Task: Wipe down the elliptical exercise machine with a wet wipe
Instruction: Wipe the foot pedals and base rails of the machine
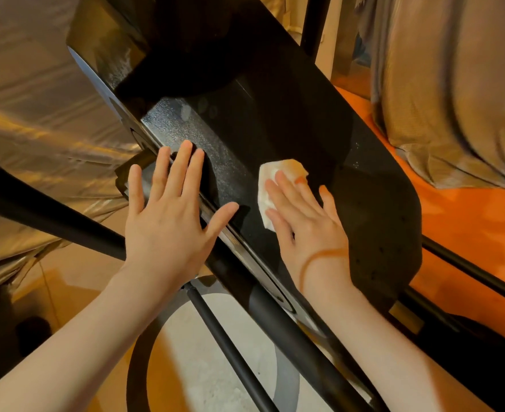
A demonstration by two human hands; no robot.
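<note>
We seem to be in a home room: a black elliptical machine (275, 120) fills the frame's middle, shiny beige drapes (453, 84) hang upper right, orange-lit floor (468, 221) below them.

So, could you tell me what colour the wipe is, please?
White, tinted orange by the light; the wet wipe shows in the head view.
</note>
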